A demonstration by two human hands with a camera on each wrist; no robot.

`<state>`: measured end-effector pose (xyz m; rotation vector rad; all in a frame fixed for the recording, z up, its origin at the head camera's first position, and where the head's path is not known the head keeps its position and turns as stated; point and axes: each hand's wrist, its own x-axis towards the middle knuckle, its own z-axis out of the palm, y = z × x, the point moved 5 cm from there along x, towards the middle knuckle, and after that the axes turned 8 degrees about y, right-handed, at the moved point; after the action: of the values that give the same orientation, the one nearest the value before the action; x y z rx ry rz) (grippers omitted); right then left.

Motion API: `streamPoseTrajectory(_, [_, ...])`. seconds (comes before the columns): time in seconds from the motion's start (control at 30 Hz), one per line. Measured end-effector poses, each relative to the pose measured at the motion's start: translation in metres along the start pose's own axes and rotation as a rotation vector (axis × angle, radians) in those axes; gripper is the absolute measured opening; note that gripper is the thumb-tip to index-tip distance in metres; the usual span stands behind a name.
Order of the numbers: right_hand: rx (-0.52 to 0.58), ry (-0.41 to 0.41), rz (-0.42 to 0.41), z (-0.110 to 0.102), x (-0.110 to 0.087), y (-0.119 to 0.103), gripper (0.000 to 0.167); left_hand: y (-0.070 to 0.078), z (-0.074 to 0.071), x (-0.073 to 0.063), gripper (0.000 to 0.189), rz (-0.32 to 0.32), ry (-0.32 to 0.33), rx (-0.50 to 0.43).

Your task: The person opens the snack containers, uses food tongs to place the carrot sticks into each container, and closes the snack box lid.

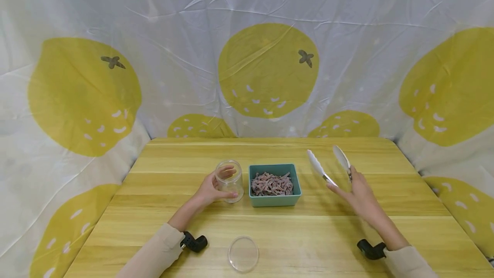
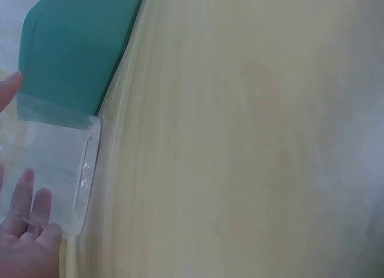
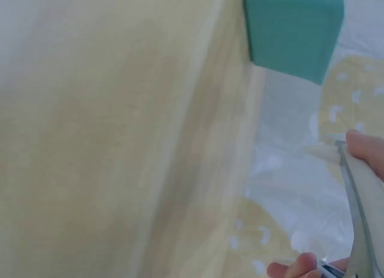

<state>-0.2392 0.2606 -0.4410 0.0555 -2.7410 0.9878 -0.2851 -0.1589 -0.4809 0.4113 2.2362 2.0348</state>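
My left hand [image 1: 208,188] holds a clear, empty-looking jar [image 1: 233,188] upright on the table, thumb on the near side and fingers round the far side. In the left wrist view, fingers [image 2: 23,197] show through the clear jar wall [image 2: 54,143]. To the jar's right stands a teal rectangular box [image 1: 275,201] holding many greyish-pink strips [image 1: 272,183]. Right of the box, my right hand [image 1: 362,194] grips a pair of tongs [image 1: 317,165], whose pale scalloped ends are spread apart and point away from me. The right wrist view shows the tongs' handle [image 3: 357,212] between thumb and fingers.
A clear round lid [image 1: 243,254] lies flat near the table's front edge, below the jar and box. The wooden table [image 1: 308,243] ends at the back against a white curtain [image 1: 185,63] printed with yellow lemons, which also hangs along both sides.
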Motion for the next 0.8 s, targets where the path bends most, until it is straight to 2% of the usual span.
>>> streamPoseTrajectory(0.2, [-0.017, 0.095, -0.106, -0.014, 0.007, -0.016, 0.094, 0.001, 0.0, 0.0, 0.079, -0.001, 0.0, 0.003])
streamPoseTrajectory(0.33, [-0.002, 0.1, -0.187, -0.019, 0.007, -0.028, 0.088, 0.0, 0.0, 0.0, 0.08, -0.009, 0.002, 0.013])
streamPoseTrajectory(0.63, [0.026, -0.008, -0.351, -0.022, 0.014, -0.051, 0.083, -0.001, -0.001, 0.001, 0.082, -0.012, 0.0, -0.014])
streamPoseTrajectory(0.8, [0.074, -0.108, -0.414, -0.017, 0.018, -0.06, 0.084, -0.001, -0.001, 0.001, 0.082, -0.02, -0.001, -0.011])
